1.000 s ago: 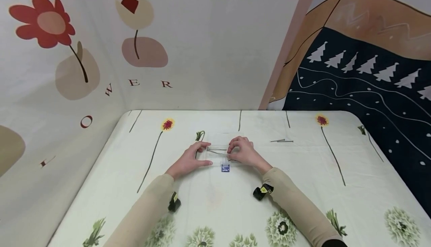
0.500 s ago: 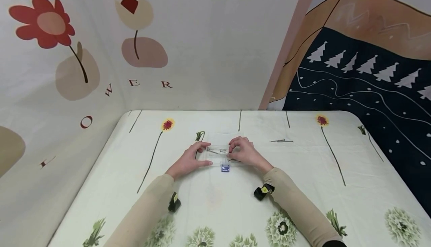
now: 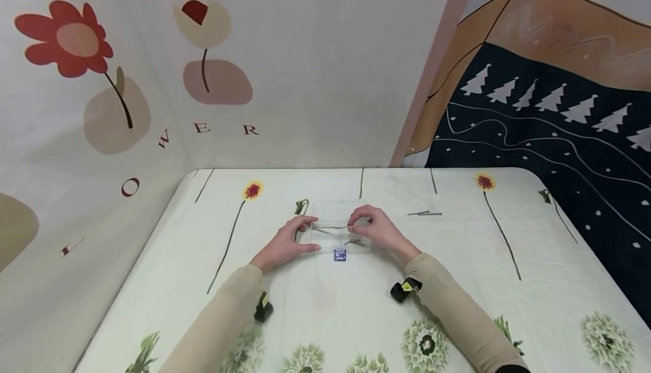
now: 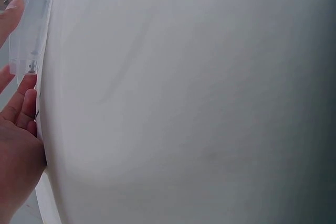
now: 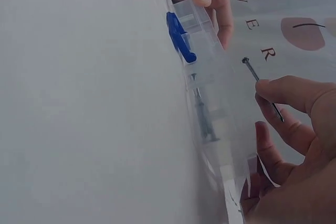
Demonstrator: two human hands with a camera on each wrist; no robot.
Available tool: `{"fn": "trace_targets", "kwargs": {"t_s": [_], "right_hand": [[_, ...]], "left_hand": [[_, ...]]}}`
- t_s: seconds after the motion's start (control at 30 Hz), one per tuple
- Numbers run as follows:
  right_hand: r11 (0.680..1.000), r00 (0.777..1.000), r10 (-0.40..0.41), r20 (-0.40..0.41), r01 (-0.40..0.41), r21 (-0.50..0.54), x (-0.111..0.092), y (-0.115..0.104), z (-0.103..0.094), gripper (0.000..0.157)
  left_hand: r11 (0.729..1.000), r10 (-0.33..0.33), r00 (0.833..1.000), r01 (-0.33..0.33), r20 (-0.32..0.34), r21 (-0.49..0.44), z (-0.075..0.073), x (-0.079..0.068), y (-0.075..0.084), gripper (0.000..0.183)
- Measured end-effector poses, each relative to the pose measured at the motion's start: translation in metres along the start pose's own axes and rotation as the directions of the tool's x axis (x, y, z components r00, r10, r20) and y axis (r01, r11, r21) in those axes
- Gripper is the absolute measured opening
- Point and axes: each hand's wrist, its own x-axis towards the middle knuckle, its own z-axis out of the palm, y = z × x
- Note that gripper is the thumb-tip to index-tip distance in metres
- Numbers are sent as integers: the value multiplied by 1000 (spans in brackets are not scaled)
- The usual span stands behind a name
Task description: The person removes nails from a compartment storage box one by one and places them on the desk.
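A clear plastic box with a blue latch stands mid-table. My left hand grips its left end, thumb on the near side and fingers toward the far side. My right hand pinches a nail between thumb and fingertips, over the box's right part. In the right wrist view its head points away from the hand, toward the left hand. More nails show through the wall near the latch. In the left wrist view the left hand is at the box's end.
A few loose nails lie on the table to the right of the box. The floral tablecloth spreads under everything, and a printed curtain rises behind the table's far edge.
My right hand has risen a little and moved right with the nail, uncovering nails in the box's near right compartment. The left hand keeps its hold on the box.
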Motion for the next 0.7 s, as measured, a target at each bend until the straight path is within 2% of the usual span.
{"fn": "trace_targets", "kwargs": {"t_s": [0.2, 0.5, 0.7], "right_hand": [[999, 999, 36, -8, -36, 33, -7, 0, -8, 6], [998, 998, 60, -26, -59, 8, -16, 5, -19, 7], [996, 995, 88, -38, -87, 21, -22, 3, -28, 9]], "left_hand": [[1000, 1, 1000, -1, -7, -1, 1, 0, 0, 69], [1000, -6, 1000, 6, -10, -1, 2, -1, -1, 69], [1000, 12, 1000, -12, -19, -2, 1, -2, 1, 68]]}}
